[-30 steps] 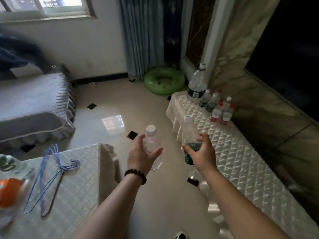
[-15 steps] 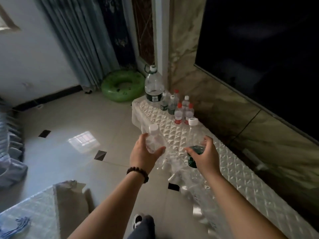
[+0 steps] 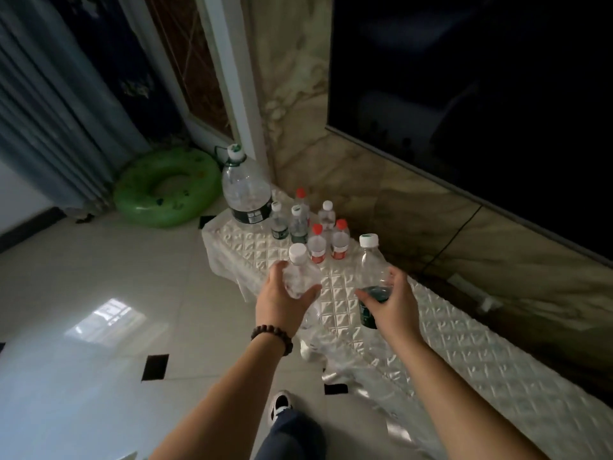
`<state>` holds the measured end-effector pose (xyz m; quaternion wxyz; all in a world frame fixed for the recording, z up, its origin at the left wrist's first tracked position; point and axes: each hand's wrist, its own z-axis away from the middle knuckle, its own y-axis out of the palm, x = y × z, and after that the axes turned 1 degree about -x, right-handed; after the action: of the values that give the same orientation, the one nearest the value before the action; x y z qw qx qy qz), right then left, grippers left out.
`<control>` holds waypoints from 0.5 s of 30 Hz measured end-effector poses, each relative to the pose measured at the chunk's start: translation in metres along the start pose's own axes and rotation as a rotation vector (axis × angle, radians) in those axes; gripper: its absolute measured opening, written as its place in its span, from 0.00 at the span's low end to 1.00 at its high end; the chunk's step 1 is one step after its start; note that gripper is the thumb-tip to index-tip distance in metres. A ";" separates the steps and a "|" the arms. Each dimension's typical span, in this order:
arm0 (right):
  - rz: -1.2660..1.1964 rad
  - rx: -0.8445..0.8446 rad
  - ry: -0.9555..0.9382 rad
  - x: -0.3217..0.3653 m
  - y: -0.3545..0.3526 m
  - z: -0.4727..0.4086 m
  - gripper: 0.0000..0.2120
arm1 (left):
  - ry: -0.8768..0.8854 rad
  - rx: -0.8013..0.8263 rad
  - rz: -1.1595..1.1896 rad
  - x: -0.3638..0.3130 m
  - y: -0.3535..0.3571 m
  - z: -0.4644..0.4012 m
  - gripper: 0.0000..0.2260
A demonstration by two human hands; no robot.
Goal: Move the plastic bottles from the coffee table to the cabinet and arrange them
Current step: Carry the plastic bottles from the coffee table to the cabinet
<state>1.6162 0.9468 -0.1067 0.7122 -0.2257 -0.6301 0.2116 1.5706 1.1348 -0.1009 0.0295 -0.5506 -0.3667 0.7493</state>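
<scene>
My left hand (image 3: 282, 298) grips a small clear bottle with a white cap (image 3: 300, 268), held upright over the near edge of the low cabinet (image 3: 447, 340), which is draped in a quilted white cover. My right hand (image 3: 389, 305) grips a taller clear bottle with a green label (image 3: 371, 280) above the cabinet top. At the cabinet's far end stands a cluster of several small bottles (image 3: 311, 227), some with red caps, some with white. A large water jug (image 3: 245, 190) stands just behind them at the corner.
A dark television screen (image 3: 481, 78) hangs on the marble wall above the cabinet. A green inflatable ring (image 3: 166, 189) lies on the tiled floor by the curtains. My foot (image 3: 280, 403) shows below on the floor beside the cabinet.
The view has turned right and closed in on the cabinet; the coffee table has left the frame. Both hands have carried their bottles forward, nearer the cluster.
</scene>
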 end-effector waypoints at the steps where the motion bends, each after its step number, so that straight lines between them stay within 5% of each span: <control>1: -0.003 -0.015 0.020 0.005 0.007 -0.006 0.37 | 0.005 0.027 -0.004 0.002 0.001 -0.013 0.33; 15: -0.039 -0.114 0.305 -0.024 0.045 -0.088 0.37 | 0.006 0.352 -0.078 0.008 0.082 -0.125 0.30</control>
<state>1.6997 0.9646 -0.1614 0.7896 -0.2829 -0.5300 0.1249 1.7036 1.1429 -0.1707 0.1557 -0.5243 -0.2508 0.7987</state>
